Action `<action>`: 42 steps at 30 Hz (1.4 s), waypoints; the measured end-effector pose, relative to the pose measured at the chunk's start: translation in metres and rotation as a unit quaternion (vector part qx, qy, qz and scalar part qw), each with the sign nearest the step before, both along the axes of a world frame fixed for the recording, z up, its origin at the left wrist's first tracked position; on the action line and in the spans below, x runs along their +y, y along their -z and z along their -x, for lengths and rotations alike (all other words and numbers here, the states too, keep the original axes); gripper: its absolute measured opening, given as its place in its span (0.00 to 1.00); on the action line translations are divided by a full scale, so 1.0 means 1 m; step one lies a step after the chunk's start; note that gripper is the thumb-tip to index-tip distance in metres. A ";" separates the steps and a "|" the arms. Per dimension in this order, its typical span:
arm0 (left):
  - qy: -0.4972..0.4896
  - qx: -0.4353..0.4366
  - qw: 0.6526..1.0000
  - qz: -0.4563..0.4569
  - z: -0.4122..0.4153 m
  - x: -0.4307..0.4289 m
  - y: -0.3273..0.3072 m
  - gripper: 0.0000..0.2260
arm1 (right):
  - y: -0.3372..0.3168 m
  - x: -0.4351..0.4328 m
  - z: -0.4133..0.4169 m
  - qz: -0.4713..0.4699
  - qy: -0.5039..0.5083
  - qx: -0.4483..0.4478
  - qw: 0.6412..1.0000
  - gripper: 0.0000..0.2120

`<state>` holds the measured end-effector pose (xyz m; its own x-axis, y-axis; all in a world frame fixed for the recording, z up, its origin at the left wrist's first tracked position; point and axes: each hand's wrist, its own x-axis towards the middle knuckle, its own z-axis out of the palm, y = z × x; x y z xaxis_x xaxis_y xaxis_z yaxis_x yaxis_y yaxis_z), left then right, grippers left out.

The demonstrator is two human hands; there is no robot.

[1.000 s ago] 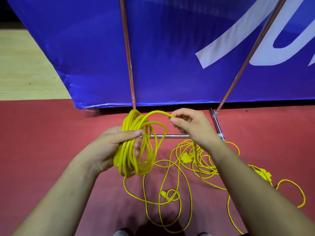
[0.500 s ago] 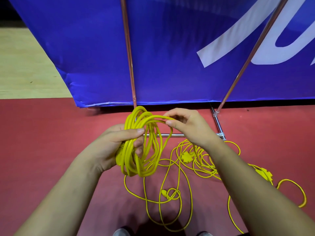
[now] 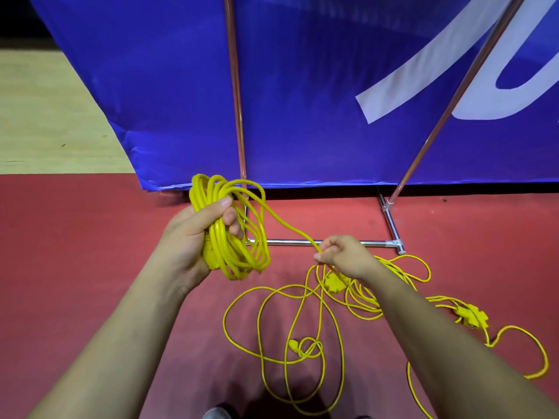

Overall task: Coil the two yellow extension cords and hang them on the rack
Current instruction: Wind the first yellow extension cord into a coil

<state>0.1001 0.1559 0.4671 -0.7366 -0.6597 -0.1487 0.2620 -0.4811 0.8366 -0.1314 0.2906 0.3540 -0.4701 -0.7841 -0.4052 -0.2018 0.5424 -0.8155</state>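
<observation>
Nearest, loose loops of yellow extension cord (image 3: 358, 293) sprawl on the red floor (image 3: 90, 267). A small plug end (image 3: 292, 343) lies among them, and a socket block (image 3: 472, 316) sits toward the floor's right edge. Which loops belong to which cord cannot be told. Beyond these, the right hand (image 3: 344, 255) pinches a single strand between thumb and curled fingers. That strand runs up and left to the coil (image 3: 239, 252), which the left hand (image 3: 193, 231) grips, fingers wrapped round the bundled turns. Just behind the hands lies the rack's base bar (image 3: 290, 242), with its poles (image 3: 239, 116) rising before a blue banner (image 3: 302, 86).
</observation>
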 end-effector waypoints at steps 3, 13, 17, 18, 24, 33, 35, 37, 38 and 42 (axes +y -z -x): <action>-0.023 -0.041 0.998 0.037 -0.001 0.000 0.002 0.06 | -0.016 -0.006 -0.015 0.035 0.061 -0.101 0.992 0.06; 0.075 -0.195 0.968 0.139 -0.002 0.014 0.002 0.07 | -0.119 -0.007 -0.054 0.053 -0.203 -0.079 0.975 0.03; 0.178 -0.202 0.950 0.161 -0.004 0.019 0.001 0.11 | -0.124 -0.010 -0.054 0.159 -0.153 -0.175 0.959 0.03; 0.177 -0.190 0.954 0.150 -0.004 0.018 0.000 0.12 | -0.123 -0.010 -0.051 0.172 -0.155 -0.189 0.954 0.02; 0.105 -0.093 0.990 0.001 0.000 0.015 -0.005 0.08 | -0.090 0.003 -0.013 0.145 -0.114 -0.118 0.976 0.03; 0.174 -0.178 0.968 -0.027 -0.004 0.017 -0.003 0.14 | -0.094 -0.006 -0.012 0.228 -0.027 0.065 0.971 0.07; 0.164 -0.159 0.971 -0.063 -0.003 0.018 -0.005 0.17 | -0.102 -0.007 -0.017 0.230 -0.066 0.124 0.963 0.07; 0.165 -0.148 0.972 -0.081 -0.001 0.019 -0.006 0.19 | -0.109 -0.009 -0.023 0.220 -0.098 0.144 0.960 0.07; 0.166 -0.149 0.971 -0.082 -0.001 0.019 -0.005 0.19 | -0.112 -0.010 -0.027 0.214 -0.115 0.149 0.959 0.07; 0.176 -0.160 0.970 -0.048 0.000 0.020 -0.002 0.12 | -0.118 -0.013 -0.049 0.206 -0.178 0.183 0.945 0.06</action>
<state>0.1002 0.1756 0.4688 -0.8197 -0.3473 -0.4554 -0.1981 -0.5740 0.7945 -0.0819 0.2776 0.4723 -0.1963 -0.9747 0.1071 -0.6204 0.0389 -0.7833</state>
